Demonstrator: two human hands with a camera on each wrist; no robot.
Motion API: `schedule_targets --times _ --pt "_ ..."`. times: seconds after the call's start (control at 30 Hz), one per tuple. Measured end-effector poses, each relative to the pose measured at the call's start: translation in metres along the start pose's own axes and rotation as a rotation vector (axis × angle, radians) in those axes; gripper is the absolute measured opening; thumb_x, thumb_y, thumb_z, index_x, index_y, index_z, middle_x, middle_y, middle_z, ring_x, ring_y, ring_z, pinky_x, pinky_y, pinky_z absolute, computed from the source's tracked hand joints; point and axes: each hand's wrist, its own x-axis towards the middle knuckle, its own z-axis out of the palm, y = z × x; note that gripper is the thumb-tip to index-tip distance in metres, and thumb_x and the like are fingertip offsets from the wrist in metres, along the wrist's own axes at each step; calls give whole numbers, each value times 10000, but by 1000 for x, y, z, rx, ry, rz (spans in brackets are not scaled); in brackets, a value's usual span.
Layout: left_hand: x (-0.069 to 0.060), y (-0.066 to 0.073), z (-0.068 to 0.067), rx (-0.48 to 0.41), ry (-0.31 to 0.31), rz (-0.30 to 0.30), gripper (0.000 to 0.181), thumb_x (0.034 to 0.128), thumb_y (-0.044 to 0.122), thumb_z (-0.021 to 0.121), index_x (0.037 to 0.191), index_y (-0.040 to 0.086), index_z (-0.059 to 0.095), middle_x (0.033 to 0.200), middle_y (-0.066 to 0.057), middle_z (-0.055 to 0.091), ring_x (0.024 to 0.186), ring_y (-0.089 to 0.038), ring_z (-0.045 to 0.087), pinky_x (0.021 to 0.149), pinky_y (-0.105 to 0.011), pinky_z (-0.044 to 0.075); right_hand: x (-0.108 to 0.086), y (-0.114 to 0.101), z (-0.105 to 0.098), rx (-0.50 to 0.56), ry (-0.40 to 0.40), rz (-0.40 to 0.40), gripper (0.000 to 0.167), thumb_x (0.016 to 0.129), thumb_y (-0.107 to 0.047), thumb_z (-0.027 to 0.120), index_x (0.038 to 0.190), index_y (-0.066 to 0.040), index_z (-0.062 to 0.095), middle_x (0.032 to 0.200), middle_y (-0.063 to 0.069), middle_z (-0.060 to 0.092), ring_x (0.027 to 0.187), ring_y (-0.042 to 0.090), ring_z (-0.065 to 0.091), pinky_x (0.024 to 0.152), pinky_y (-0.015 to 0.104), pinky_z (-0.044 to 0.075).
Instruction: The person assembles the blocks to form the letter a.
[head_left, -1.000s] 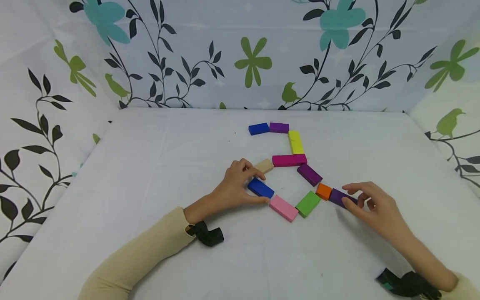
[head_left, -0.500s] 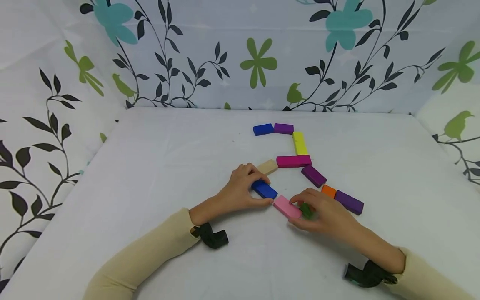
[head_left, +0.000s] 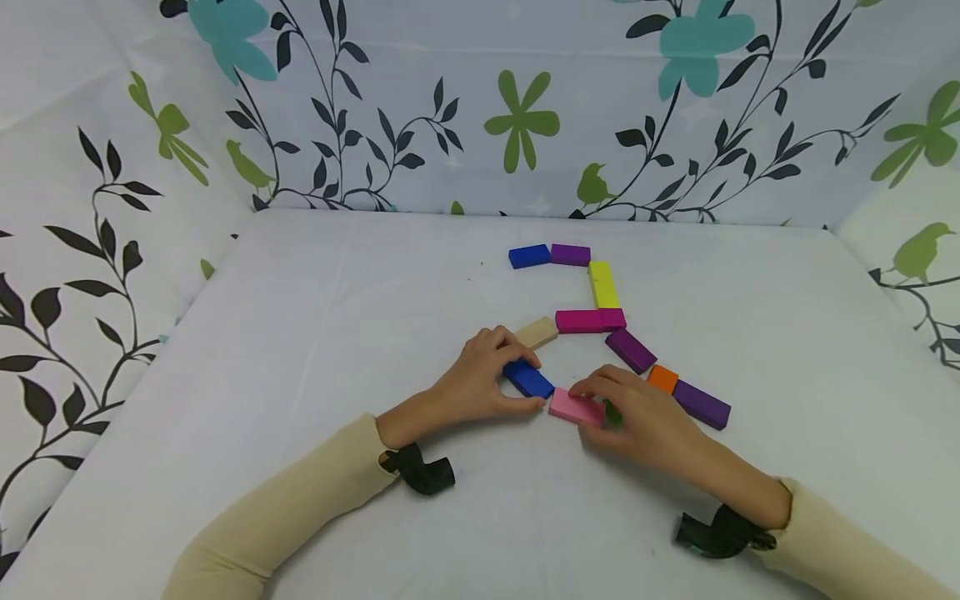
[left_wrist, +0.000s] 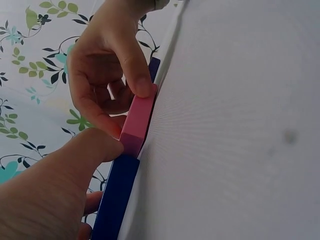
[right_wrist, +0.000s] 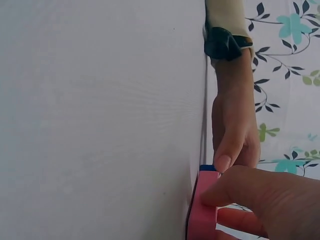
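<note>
In the head view my left hand [head_left: 487,375] holds a blue block [head_left: 528,379], its thumb and fingers on opposite sides. My right hand [head_left: 645,412] pinches a pink block [head_left: 574,406], whose left end meets the blue block's lower right corner. A green block [head_left: 612,413] is mostly hidden behind the right hand. The left wrist view shows the left thumb beside the joint of the blue block [left_wrist: 116,197] and the pink block [left_wrist: 137,122]. Close to the right wrist camera, the right thumb presses the side of the pink block [right_wrist: 202,210].
A beige block [head_left: 537,332] lies beyond the left hand. From there a line runs through a magenta piece [head_left: 588,321], a purple block [head_left: 631,350], an orange block [head_left: 662,379] and a violet block [head_left: 702,404]. Yellow [head_left: 603,285], purple [head_left: 571,255] and blue [head_left: 529,256] blocks curve behind.
My right hand has let go of the violet block, moved left and taken hold of the pink block. The pink block has turned slightly. My left hand has stayed at the blue block.
</note>
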Motion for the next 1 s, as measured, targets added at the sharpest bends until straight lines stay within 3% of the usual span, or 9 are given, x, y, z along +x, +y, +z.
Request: schedule_targets --times 0.23,0.4,0.5,0.63,0.77,0.9,1.0 --pt "-2 0 -1 -17 -3 12 393 754 386 820 1073 203 680 1068 -3 519 1030 -177 467 903 -383 381 1 3 1 -16 23 -20 283 827 -128 738 1105 -158 691 1068 -10 640 917 143 604 737 314 554" --pt "-2 1 -1 -32 3 9 430 759 385 814 1117 192 675 1082 -13 518 1043 -178 474 922 -400 382 0 5 -6 22 -13 40 341 826 -187 771 1153 -161 679 1107 8 622 976 175 608 780 359 563" --pt "-1 0 -1 -53 15 -21 459 788 391 789 1176 184 658 1111 -22 511 1070 -176 468 903 -377 401 -6 8 -16 42 -28 93 403 800 -225 803 1172 -146 671 1118 28 616 995 204 606 804 404 559" --pt "1 -2 -1 -165 61 -111 429 864 343 732 1232 151 623 1157 -38 487 1095 -177 452 898 -359 427 -14 13 -29 47 -65 146 433 776 -217 819 1170 -116 669 1131 60 615 1001 237 598 807 439 552" --pt "2 -5 -2 -285 126 -166 374 910 257 691 1240 102 607 1180 -85 475 1100 -216 453 927 -395 420 -18 18 -34 60 -93 148 384 780 -126 800 1142 -88 679 1143 82 608 954 211 595 761 370 559" --pt "2 -8 -2 -320 146 -162 335 920 205 675 1216 63 611 1165 -117 487 1095 -235 459 947 -399 401 -19 22 -33 67 -81 114 327 789 -20 763 1104 -59 688 1127 94 604 864 153 575 692 267 538" --pt "2 -9 -2 -327 135 -156 325 924 199 665 1209 53 610 1164 -120 484 1100 -233 456 952 -391 394 -19 24 -30 58 -71 87 320 800 22 731 1104 -69 692 1121 91 601 866 154 567 692 254 529"
